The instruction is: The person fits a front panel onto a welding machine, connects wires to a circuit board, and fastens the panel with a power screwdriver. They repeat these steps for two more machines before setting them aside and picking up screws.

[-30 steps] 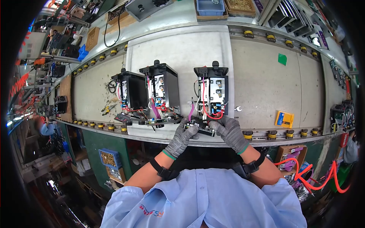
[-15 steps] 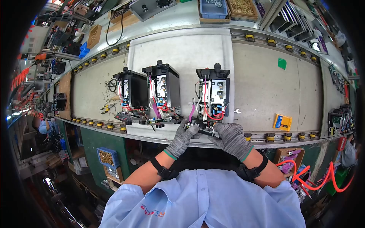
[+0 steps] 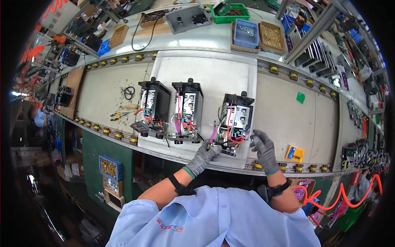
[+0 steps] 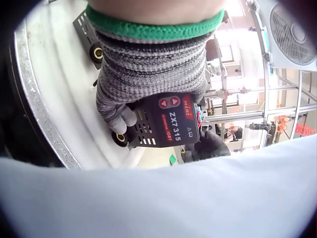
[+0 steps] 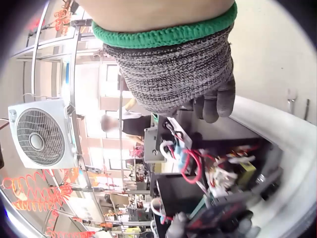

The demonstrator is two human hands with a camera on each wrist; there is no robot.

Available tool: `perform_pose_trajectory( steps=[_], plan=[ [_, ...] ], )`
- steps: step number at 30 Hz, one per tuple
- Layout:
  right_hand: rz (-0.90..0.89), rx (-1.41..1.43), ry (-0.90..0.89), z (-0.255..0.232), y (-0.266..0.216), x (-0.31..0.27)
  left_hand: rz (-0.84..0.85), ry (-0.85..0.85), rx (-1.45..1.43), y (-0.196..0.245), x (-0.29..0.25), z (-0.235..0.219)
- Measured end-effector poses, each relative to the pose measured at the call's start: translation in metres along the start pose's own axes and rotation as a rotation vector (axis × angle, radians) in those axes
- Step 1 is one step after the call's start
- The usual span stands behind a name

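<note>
Gloved hands at open welder unit [image 3: 235,119] on worktop [image 3: 284,111].
Left hand [image 3: 203,156] gripped its front panel [image 4: 166,121]; right hand [image 3: 263,149] hovered loosely spread, empty.

Three open black welder units [image 3: 236,117] stand on the surface [image 3: 284,111], with two gloved hands [image 3: 204,155], one yellow meter [image 3: 295,153], one green tag [image 3: 300,97] and one scissors [image 3: 128,92]

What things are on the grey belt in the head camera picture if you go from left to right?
Black-handled scissors → first open black box with wires → second open black box → third open black box → green tag → yellow and blue packet.
</note>
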State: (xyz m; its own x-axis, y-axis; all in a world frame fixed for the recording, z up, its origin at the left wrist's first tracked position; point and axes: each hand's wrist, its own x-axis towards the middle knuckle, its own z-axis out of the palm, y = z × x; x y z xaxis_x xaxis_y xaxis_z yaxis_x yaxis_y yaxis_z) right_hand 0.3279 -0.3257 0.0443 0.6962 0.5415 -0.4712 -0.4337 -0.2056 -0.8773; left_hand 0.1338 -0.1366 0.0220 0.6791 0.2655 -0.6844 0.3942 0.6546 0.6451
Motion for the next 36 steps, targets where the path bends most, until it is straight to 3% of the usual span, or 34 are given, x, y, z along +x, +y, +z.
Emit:
perform_pose_trajectory(
  steps=[2, 6, 8, 10, 14, 16, 18, 19, 21, 22, 23, 24, 25, 27, 29, 31, 33, 36],
  plan=[
    [-0.02, -0.049, -0.014, 0.0, -0.02, 0.032, 0.025, 0.009, -0.011, -0.003, 0.002, 0.0],
    [-0.017, -0.666, -0.143, 0.014, -0.085, 0.083, 0.067, 0.009, -0.003, -0.003, 0.003, 0.003],
    [-0.049, -0.741, -0.148, 0.024, -0.097, 0.094, 0.064, -0.039, -0.012, -0.004, 0.006, 0.002],
    [-0.006, -0.99, -0.203, 0.02, -0.101, 0.108, 0.064, -0.018, -0.008, -0.001, 0.01, 0.008],
    [-0.064, -1.101, -0.076, 0.008, -0.109, 0.13, 0.088, -0.044, -0.046, 0.001, 0.032, 0.032],
    [0.003, -1.077, -0.066, 0.004, -0.119, 0.131, 0.105, -0.097, -0.073, 0.009, 0.043, 0.04],
    [-0.299, -1.437, 0.029, 0.009, -0.132, 0.124, 0.075, -0.115, -0.034, 0.021, 0.038, 0.039],
    [-0.269, -1.543, 0.146, 0.021, -0.143, 0.108, 0.045, -0.068, -0.023, 0.022, 0.031, 0.036],
    [-0.637, -1.257, 0.151, 0.051, -0.162, 0.064, 0.03, -0.031, 0.105, 0.022, 0.006, 0.022],
    [-0.73, -1.063, 0.032, 0.068, -0.164, 0.04, 0.006, -0.004, 0.233, 0.016, -0.008, 0.003],
    [-0.522, -0.861, -0.188, 0.083, -0.167, 0.013, -0.025, 0.022, 0.361, 0.009, -0.025, -0.016],
    [-0.525, -0.75, -0.351, 0.091, -0.145, -0.001, -0.073, 0.066, 0.259, 0.008, -0.046, -0.034],
    [-0.643, -0.724, -0.512, 0.105, -0.132, -0.018, -0.115, 0.105, 0.158, 0.009, -0.064, -0.05],
    [-0.449, -0.793, -0.738, 0.129, -0.089, -0.037, -0.131, 0.252, 0.021, 0.011, -0.087, -0.083],
    [-0.351, -1.068, -0.657, 0.141, -0.012, -0.032, -0.146, 0.296, -0.102, 0.011, -0.093, -0.116],
    [-0.321, -1.182, -0.562, 0.148, 0.03, -0.006, -0.151, 0.278, -0.15, 0.018, -0.09, -0.132],
    [-0.284, -1.292, -0.461, 0.156, 0.056, 0.015, -0.232, 0.198, -0.074, 0.025, -0.085, -0.143],
    [-0.31, -1.277, -0.528, 0.169, 0.074, 0.031, -0.225, 0.071, 0.081, 0.045, -0.085, -0.151]
  ],
)
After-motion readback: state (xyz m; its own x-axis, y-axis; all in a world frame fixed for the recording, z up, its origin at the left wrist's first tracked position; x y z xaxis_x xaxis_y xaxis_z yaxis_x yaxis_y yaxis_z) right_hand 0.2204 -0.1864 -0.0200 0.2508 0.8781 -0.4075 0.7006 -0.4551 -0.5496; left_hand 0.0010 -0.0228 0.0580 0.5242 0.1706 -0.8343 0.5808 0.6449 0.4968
